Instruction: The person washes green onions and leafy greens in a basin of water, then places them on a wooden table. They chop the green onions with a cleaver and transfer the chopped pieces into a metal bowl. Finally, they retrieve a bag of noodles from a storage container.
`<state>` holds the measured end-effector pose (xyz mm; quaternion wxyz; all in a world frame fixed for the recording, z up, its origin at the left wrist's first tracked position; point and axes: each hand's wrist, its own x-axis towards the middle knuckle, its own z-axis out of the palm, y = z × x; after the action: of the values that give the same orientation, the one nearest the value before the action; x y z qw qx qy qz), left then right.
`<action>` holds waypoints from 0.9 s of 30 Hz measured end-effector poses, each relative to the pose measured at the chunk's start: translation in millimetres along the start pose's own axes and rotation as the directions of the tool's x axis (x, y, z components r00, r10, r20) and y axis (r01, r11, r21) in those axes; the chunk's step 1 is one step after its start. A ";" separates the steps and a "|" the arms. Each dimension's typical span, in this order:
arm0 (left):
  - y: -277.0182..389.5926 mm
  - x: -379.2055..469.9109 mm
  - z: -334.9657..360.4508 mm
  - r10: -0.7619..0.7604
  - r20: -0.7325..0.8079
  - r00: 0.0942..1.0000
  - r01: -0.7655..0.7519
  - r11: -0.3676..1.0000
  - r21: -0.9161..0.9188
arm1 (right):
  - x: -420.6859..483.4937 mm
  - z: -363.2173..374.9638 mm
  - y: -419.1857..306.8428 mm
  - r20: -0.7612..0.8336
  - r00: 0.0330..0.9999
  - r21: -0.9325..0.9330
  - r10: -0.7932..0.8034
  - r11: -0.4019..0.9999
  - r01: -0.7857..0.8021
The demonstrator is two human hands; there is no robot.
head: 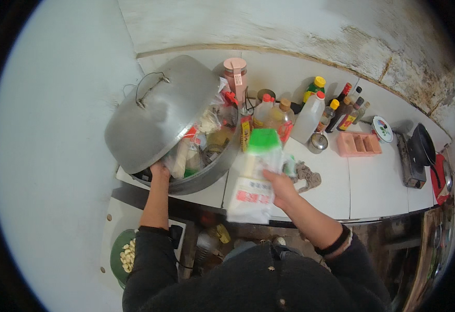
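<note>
A large metal pot point(211, 175) stands on the counter, filled with packets and bottles. Its domed lid point(165, 113) with a wire handle is raised and tilted over the left side. At the lid's lower rim my left hand point(159, 171) grips the edge, its fingertips hidden beneath the metal. My right hand point(284, 187) grasps a white plastic packet point(252, 187) with a green top and printed writing, held in front of the pot and blurred. Inside the pot, a green-based bottle point(192, 160) leans among clear bags.
Behind the packet stand a pink-lidded jar point(235, 74), a white jug point(308, 117) and several sauce bottles point(346, 115). Further right are a pink divided box point(358, 144) and a black pan point(423, 144) on a stove. A grey rag point(308, 177) lies nearby; garlic point(127, 255) fills a green bowl.
</note>
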<state>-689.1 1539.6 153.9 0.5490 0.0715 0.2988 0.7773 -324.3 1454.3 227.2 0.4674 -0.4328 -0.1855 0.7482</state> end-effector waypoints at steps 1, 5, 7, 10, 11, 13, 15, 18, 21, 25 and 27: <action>2.4 -0.2 5.0 -0.035 0.007 0.999 0.035 0.998 -0.057 | 18.3 20.2 2.4 0.032 0.999 0.030 -0.010 1.000 0.009; 1.6 -1.1 3.8 -0.204 0.006 0.979 0.201 0.956 -0.214 | 90.8 85.0 15.3 0.091 0.996 0.069 -0.006 0.998 -0.001; -3.6 -8.4 -5.5 -0.192 -0.104 0.976 0.177 0.974 -0.143 | 120.0 105.4 26.0 0.035 0.999 0.053 -0.015 0.999 0.014; -1.9 -35.0 -25.4 -0.345 -0.121 0.931 0.339 0.938 -0.068 | 157.1 123.5 48.6 -0.036 0.992 0.030 -0.125 0.992 0.126; 0.7 -46.1 -31.0 -0.356 -0.034 0.934 0.354 0.933 -0.058 | 167.2 126.3 56.9 -0.059 0.984 0.022 -0.171 0.985 0.172; 4.2 -75.1 -40.0 -0.389 0.028 0.921 0.390 0.919 -0.064 | 191.2 132.8 61.0 0.018 0.996 -0.033 -0.088 0.996 0.089; 11.0 -101.5 -42.7 -0.390 -0.049 0.920 0.385 0.919 -0.080 | 200.1 135.0 63.6 -0.028 0.999 -0.166 0.024 0.986 -0.029; 21.1 -141.2 -38.5 -0.369 -0.039 0.929 0.364 0.926 -0.101 | 160.0 120.2 83.7 0.021 0.899 -0.589 -0.438 0.721 0.365; 26.0 -174.5 -28.8 -0.325 -0.033 0.945 0.319 0.939 -0.126 | 75.4 101.4 126.0 0.140 0.943 -0.412 -0.303 0.848 0.333; 20.1 -202.5 -16.4 -0.398 0.005 0.918 0.397 0.917 0.018 | 16.9 86.4 127.5 0.309 0.788 -0.155 0.532 0.846 -0.511; 7.0 -209.9 -10.9 -0.415 0.039 0.909 0.412 0.909 0.067 | 11.0 87.4 115.8 0.580 0.668 -0.026 0.466 0.830 -0.557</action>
<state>-618.2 1345.7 194.4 0.7065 0.0426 0.3148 0.6324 -460.6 1417.6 191.7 0.1935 -0.1895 -0.1275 0.9541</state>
